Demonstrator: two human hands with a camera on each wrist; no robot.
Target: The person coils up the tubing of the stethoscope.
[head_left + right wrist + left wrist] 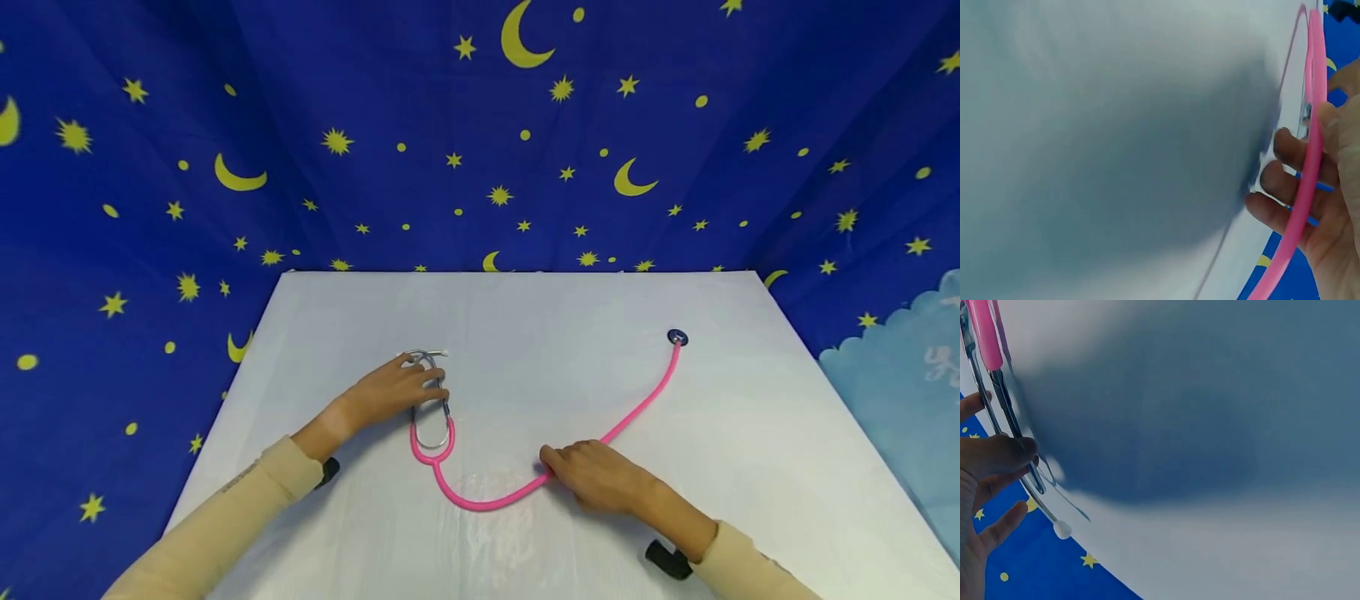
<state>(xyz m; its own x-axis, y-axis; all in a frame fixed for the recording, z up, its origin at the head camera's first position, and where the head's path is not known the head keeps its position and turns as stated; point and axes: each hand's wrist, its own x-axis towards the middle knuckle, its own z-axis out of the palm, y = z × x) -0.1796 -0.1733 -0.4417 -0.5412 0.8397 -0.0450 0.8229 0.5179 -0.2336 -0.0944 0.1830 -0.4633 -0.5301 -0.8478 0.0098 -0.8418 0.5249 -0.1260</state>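
Note:
A stethoscope with pink tubing (pixel 480 505) lies across the white table. Its dark round chest piece (pixel 678 337) is at the far right, and its metal ear tubes (pixel 1002 400) are on the left. My left hand (pixel 390 390) pinches the ear tubes between thumb and fingers, while its other fingers stay spread. One pale ear tip (pixel 1062 529) shows below that hand in the left wrist view. Around the middle of the tubing, my right hand (pixel 600 477) has its fingers curled, with the thumb against the pink tube (pixel 1309 181).
The white tabletop (pixel 525 333) extends around the stethoscope. Blue cloth (pixel 420 100) with yellow moons and stars hangs behind and at both sides. Each wrist carries a black strap piece, such as the right one (pixel 667 560). A light blue cloud shape (pixel 900 400) is at the right.

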